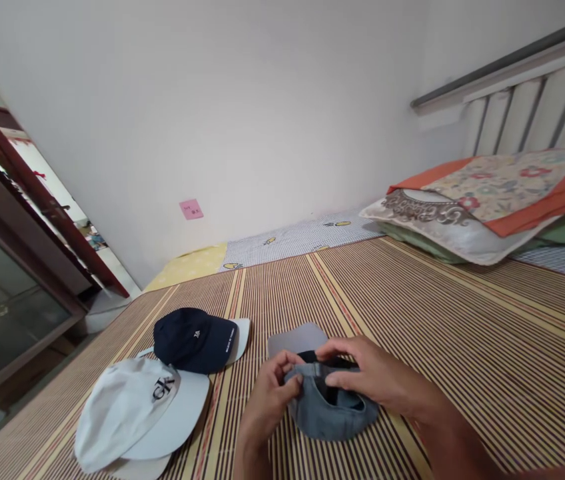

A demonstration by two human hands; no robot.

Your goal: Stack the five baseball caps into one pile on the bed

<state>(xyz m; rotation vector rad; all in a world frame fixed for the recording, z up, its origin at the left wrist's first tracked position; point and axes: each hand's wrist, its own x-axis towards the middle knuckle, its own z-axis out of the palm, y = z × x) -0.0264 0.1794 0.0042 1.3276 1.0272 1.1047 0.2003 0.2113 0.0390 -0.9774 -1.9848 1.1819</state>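
Note:
A blue-grey baseball cap (330,420) lies on the mat in front of me, its back opening facing me. My left hand (270,393) pinches the cap's left edge between thumb and fingers. At the opening, my right hand (370,373) has its thumb and fingers closed around the upper edge. Beyond the fingers a light grey brim (297,338) sticks out; whether it belongs to the same cap is hidden. To the left sit a white cap (117,413) with black letters and a navy cap (192,339), each with another pale brim showing under it.
A striped mat (282,293) covers the bed. Pillows (482,237) with a floral orange cover (507,177) lie at the far right, below a radiator (537,110). A pink note (191,209) is on the white wall. A doorway with a brown frame (82,247) stands at left.

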